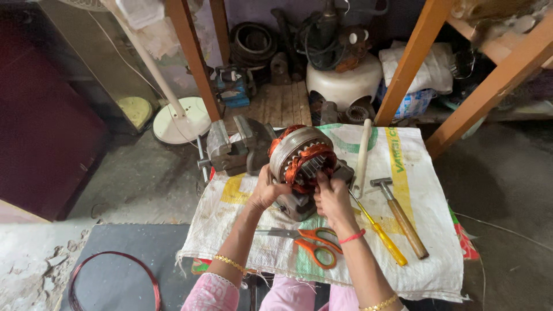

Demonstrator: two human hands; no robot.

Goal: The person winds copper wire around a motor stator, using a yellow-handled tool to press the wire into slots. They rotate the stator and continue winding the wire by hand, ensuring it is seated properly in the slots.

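We've got the woven sack [426, 190] spread over the bench, the motor stator [300, 156] standing at its middle, bore axis tipped toward us. Our left hand [266, 190] cups its left rim; our right hand [329, 197], just as near, pinches the copper windings [296, 170].
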